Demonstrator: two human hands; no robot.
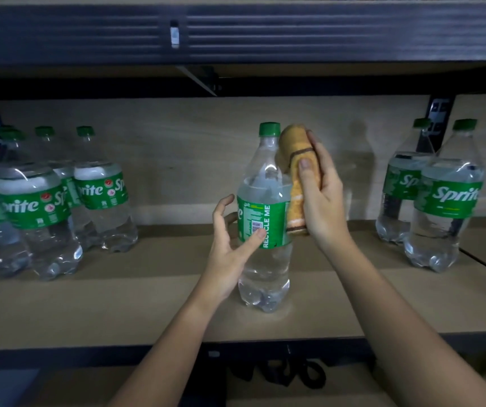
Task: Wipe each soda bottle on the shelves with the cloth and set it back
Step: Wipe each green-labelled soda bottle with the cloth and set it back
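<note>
Far to the left of the left hand: a cluster of Sprite bottles [34,212], green-capped, clear, packed shoulder to shoulder near the back of the shelf board [136,292]; whether wiped or waiting cannot be told from the view.

Left hand [228,245]: fingers spread and loosely curved. Its thumb tip touches the label; the fingers sit beside and behind the bottle, their contact unclear. Judged a steadying brace against the push from the other side, not a firm grip.

Between the hands: centre bottle [263,218], upright, base apparently on the shelf board, pulled forward and well apart from both groups, likely for wiping room all round. Its label faces out with "RECYCLE ME" showing.

Just right of it: cloth [296,177], yellow-orange with a brown stripe, bunched into a long pad and laid against the bottle's right flank from neck to label.

Right hand [322,201]: curled round the cloth, thumb on its front, pressing it to the bottle. Judged step: wiping the side.

Well right of the right hand: two Sprite bottles [444,201], standing touching, one behind the other.
</note>
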